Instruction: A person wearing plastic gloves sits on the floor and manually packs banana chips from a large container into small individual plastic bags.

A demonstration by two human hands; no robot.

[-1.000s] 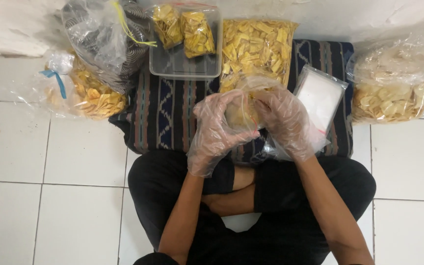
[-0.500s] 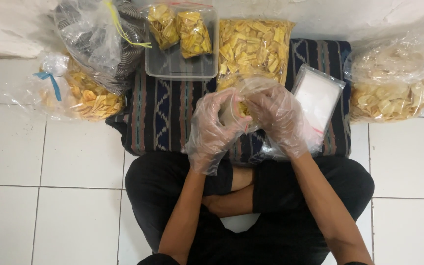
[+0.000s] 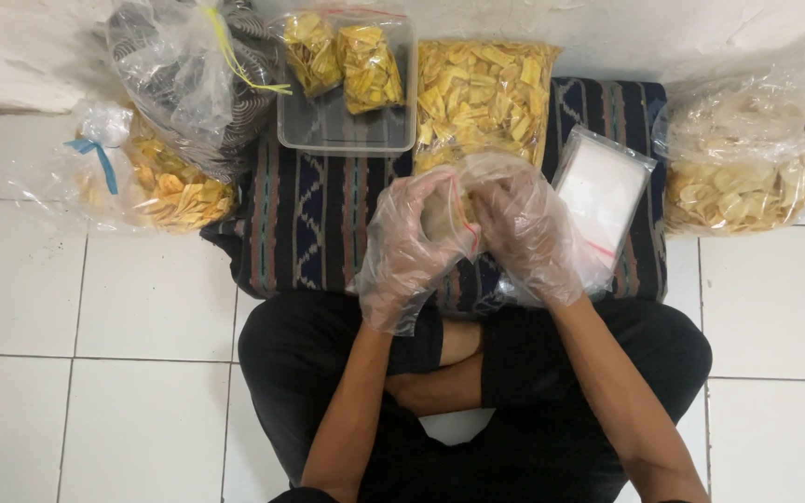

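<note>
My left hand [image 3: 409,244] and my right hand [image 3: 525,235], both in loose clear plastic gloves, close together around a small clear zip bag of yellow chips [image 3: 447,210] above the patterned cloth [image 3: 314,224]. The bag is mostly hidden between the fingers. Just beyond it lies a big open bag of yellow chips [image 3: 482,93]. A stack of empty zip bags [image 3: 603,191] sits right of my right hand.
A clear plastic tub [image 3: 342,130] holds two filled small bags [image 3: 347,58]. Large chip bags lie at the left [image 3: 156,182] and right [image 3: 747,177]. A tied clear bag [image 3: 193,74] stands at the back left. White tiled floor [image 3: 67,298] surrounds my crossed legs.
Both hands have stayed together on the small bag, shifting slightly as the fingers work along its top. Nothing else moved.
</note>
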